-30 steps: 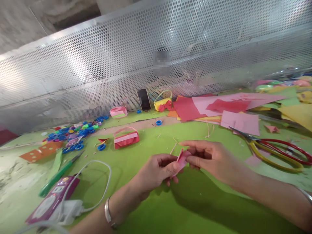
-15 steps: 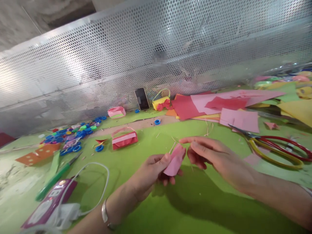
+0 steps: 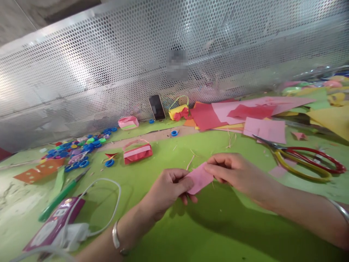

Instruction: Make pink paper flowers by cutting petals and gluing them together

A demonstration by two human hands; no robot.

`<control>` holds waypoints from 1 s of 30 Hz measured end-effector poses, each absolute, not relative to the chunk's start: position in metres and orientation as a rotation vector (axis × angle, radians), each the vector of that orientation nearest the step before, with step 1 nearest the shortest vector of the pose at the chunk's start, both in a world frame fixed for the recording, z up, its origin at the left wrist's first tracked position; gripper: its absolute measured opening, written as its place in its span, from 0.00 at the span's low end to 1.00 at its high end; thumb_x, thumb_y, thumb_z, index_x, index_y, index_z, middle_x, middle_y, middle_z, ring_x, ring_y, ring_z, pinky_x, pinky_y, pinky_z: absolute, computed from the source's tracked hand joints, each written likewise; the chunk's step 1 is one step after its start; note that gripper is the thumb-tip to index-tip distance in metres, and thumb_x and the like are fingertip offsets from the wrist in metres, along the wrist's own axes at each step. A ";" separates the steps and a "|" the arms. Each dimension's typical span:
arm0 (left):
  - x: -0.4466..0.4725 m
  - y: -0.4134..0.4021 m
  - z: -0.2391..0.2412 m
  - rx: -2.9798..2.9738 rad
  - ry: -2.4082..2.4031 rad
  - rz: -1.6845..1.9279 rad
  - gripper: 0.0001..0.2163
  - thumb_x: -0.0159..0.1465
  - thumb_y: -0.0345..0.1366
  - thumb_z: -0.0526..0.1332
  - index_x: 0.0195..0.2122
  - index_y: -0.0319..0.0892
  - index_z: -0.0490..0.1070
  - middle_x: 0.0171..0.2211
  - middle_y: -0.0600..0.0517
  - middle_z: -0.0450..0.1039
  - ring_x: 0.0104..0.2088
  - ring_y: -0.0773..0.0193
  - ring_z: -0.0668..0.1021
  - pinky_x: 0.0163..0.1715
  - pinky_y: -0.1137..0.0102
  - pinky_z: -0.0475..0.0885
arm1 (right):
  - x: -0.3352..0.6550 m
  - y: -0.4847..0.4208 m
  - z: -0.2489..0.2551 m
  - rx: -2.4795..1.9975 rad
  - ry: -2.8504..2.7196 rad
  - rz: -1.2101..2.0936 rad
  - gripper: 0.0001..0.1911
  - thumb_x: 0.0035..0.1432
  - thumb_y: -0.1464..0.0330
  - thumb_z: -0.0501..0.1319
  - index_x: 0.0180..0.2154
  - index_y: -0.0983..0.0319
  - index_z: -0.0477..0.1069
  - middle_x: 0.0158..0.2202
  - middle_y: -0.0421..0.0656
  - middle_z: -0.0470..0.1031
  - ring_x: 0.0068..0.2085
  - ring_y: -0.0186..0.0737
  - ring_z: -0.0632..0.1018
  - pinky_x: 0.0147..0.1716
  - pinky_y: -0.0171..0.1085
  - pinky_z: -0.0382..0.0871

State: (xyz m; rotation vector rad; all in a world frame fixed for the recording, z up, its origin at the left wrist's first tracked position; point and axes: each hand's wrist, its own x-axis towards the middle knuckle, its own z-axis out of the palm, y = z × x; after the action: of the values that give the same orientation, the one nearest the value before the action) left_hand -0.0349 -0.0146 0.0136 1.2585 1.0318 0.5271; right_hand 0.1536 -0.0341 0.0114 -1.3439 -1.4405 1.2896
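A small piece of pink paper [image 3: 200, 179] is held above the green table, flat and slightly tilted. My left hand [image 3: 171, 187] pinches its left end, thumb on top and fingers underneath. At the upper right corner, my right hand [image 3: 231, 169] grips the paper between thumb and fingers. Thin paper scraps lie just behind it. Beyond my left hand stands a little red paper bag [image 3: 137, 154] with a pink strip and handle. Scissors [image 3: 297, 156] with one red and one yellow handle rest to the right of my right hand.
Pink and red paper sheets [image 3: 207, 116] pile up at the back right. A yellow paper bag [image 3: 178, 112], a phone [image 3: 157, 107] and a pink paper bag [image 3: 128, 123] line the metal mesh. At left are blue rings, a green-handled knife [image 3: 58, 198] and a purple power strip [image 3: 56, 222] with a white cable.
My right hand has gone from loosely beside the pink paper to gripping its right end. The paper now lies flatter and wider between both hands. The view has shifted slightly.
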 end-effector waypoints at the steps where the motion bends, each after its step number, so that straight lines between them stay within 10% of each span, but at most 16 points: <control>1: -0.034 -0.014 0.014 1.264 1.054 0.535 0.13 0.52 0.43 0.68 0.22 0.37 0.72 0.17 0.54 0.71 0.18 0.72 0.72 0.17 0.77 0.61 | 0.154 -0.034 0.011 -1.340 -1.429 1.308 0.15 0.50 0.58 0.60 0.20 0.59 0.63 0.17 0.33 0.56 0.20 0.30 0.56 0.19 0.35 0.47; 12: -0.036 -0.011 0.011 1.171 1.134 0.635 0.09 0.54 0.38 0.67 0.31 0.37 0.76 0.18 0.54 0.73 0.15 0.74 0.70 0.15 0.78 0.60 | 0.157 -0.029 0.002 -1.271 -1.252 1.502 0.13 0.50 0.61 0.63 0.21 0.60 0.66 0.15 0.32 0.62 0.16 0.26 0.58 0.17 0.32 0.48; 21: -0.032 -0.015 0.015 1.367 1.091 1.024 0.05 0.47 0.31 0.71 0.25 0.40 0.78 0.38 0.48 0.78 0.33 0.63 0.78 0.35 0.70 0.74 | 0.155 -0.032 0.007 -1.178 -1.264 1.360 0.10 0.49 0.60 0.63 0.28 0.60 0.73 0.25 0.41 0.77 0.28 0.37 0.75 0.29 0.37 0.68; 30: -0.031 -0.017 0.012 1.007 1.117 0.924 0.22 0.44 0.30 0.72 0.41 0.38 0.72 0.32 0.51 0.75 0.30 0.66 0.76 0.31 0.71 0.71 | 0.151 -0.035 -0.001 -1.283 -1.557 1.146 0.10 0.54 0.65 0.59 0.40 0.60 0.69 0.27 0.41 0.79 0.27 0.39 0.77 0.25 0.36 0.67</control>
State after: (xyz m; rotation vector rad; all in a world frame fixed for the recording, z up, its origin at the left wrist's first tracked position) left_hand -0.0309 -0.0167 0.0121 1.0067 1.1166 0.9241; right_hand 0.1509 -0.0347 -0.0011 -1.2825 -1.5572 1.1457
